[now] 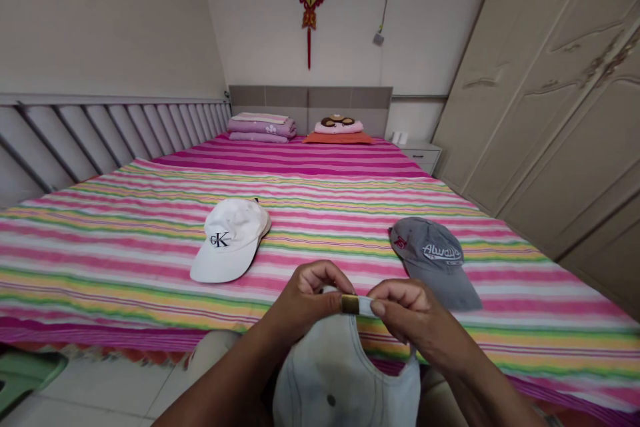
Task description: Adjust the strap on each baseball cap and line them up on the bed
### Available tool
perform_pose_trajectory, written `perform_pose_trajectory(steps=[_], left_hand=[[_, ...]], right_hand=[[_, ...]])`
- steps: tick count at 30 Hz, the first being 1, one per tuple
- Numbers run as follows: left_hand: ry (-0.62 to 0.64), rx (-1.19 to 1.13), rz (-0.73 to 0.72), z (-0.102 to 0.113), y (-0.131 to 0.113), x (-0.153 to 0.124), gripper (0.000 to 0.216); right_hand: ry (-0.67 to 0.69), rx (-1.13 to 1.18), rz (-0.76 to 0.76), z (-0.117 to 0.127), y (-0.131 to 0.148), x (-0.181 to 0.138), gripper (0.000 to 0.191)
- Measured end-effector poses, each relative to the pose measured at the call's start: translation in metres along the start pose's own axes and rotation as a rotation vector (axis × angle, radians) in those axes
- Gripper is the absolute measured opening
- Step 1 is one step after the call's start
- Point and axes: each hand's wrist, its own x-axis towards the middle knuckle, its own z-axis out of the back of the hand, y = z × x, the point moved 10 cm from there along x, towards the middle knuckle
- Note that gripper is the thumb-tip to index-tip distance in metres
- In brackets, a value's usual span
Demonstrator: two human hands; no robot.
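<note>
A pale denim-like cap [345,373] is held low in front of me, its back opening facing up. My left hand [317,293] pinches the brass-coloured buckle [350,304] on the cap's back strap. Just right of the buckle, my right hand [410,310] pinches the light strap [367,307] between thumb and fingers. On the bed beyond my left hand lies a white cap [233,237] with a dark "CK" mark. A grey cap [435,257] with white "Always" lettering rests past my right hand. The held cap's lower part runs out of view.
The bed has a striped cover [320,213]. Folded purple bedding [263,128] and a pink-and-orange pile [339,130] lie by the headboard [345,100]. A metal railing [125,133] runs along the left. Wardrobe doors [550,93] stand at right; a green stool [30,370] is at lower left.
</note>
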Motion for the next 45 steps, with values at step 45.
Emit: perform_pose_trajectory(steps=[45], left_hand=[[-0.013, 0.265, -0.351, 0.002, -0.014, -0.011, 0.019]], right_hand=[[-0.035, 0.254, -0.037, -0.017, -0.022, 0.000, 0.031]])
